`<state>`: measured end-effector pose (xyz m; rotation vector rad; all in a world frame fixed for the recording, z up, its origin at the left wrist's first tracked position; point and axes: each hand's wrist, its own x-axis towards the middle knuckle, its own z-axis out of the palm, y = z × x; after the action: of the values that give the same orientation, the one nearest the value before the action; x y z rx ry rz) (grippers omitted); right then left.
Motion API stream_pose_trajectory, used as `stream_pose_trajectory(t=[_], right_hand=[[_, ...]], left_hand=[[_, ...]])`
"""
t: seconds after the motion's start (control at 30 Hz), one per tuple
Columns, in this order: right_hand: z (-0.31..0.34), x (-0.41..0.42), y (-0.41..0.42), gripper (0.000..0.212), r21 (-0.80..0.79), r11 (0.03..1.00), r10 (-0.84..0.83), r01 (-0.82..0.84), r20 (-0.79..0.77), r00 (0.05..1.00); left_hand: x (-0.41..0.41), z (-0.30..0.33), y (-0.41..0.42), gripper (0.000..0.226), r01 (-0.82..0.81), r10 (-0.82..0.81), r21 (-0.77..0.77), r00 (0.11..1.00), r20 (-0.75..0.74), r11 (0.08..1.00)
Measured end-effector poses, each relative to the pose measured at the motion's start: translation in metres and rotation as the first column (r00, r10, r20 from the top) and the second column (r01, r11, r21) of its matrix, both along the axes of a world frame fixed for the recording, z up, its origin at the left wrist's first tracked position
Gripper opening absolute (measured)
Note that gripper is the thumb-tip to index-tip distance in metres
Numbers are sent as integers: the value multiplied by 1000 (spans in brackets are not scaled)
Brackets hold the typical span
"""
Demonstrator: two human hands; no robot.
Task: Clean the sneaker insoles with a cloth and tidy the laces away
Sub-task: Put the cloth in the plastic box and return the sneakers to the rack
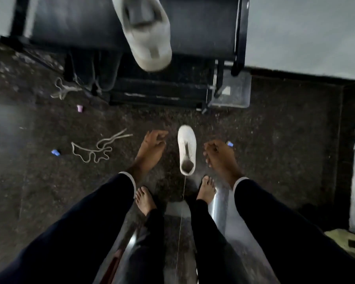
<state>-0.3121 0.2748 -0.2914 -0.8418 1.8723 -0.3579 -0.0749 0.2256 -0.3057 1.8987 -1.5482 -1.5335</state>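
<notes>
Head view: a white sneaker (186, 149) is seen on the dark floor (275, 140) between the two hands, untouched; the fingers (158, 136) of the left hand (152, 148) and those of the right hand (218, 153) are loosely curled and grasp nothing. A loose lace (94, 149) is seen left of the left fingers, a second lace (63, 89) farther beyond, and a second sneaker (146, 31), blurred, on a dark shelf (203, 37) well beyond the fingers.

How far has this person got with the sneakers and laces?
Not far with the tidying. Both sneakers look unlaced: one stands on the floor between the hands, the other sits on the dark rack. Nothing is in hand: the left hand and right hand hang with fingers loosely curled, holding nothing. Two laces lie loose on the floor. No cloth or removed insole is visible.
</notes>
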Motion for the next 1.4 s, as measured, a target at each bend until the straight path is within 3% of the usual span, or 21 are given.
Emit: stream_pose_trajectory(t=[0.13, 0.27, 0.4, 0.5, 0.6, 0.67, 0.87, 1.03, 1.23, 1.4], right_hand=[[-122, -18, 47, 19, 204, 976, 78, -72, -22, 997], [-219, -15, 65, 46, 297, 918, 289, -262, -51, 956], [-339, -16, 78, 63, 265, 911, 348, -317, -79, 934], [-414, -14, 90, 72, 228, 918, 355, -324, -108, 929], [-387, 5, 75, 48, 181, 936, 328, -301, -142, 934], [-380, 9, 71, 43, 165, 949, 294, -269, -153, 943], [-350, 2, 76, 36, 176, 956, 254, -233, -108, 961], [-252, -1, 79, 25, 129, 962, 246, -239, -44, 968], [-94, -6, 73, 33, 82, 956, 283, -283, 16, 959], [43, -7, 60, 20, -26, 949, 315, -314, 28, 949]], left_hand=[[-28, -110, 47, 35, 107, -120, 161, 990, 73, 981], [-46, -209, 79, 43, 102, -142, 280, 982, 127, 955], [-64, -279, 90, 70, 87, -138, 352, 983, 122, 932], [-64, -344, 100, 83, 52, -91, 312, 989, 114, 949], [-78, -346, 99, 54, 42, -97, 296, 980, 172, 954], [-83, -350, 97, 41, 41, -104, 283, 971, 213, 958], [-80, -321, 92, 41, 115, -182, 291, 959, 216, 950], [-70, -224, 90, 44, 166, -218, 287, 963, 160, 943], [-50, -80, 83, 48, 289, -310, 258, 950, 42, 922], [-34, 39, 73, 52, 317, -317, 143, 948, -25, 938]])
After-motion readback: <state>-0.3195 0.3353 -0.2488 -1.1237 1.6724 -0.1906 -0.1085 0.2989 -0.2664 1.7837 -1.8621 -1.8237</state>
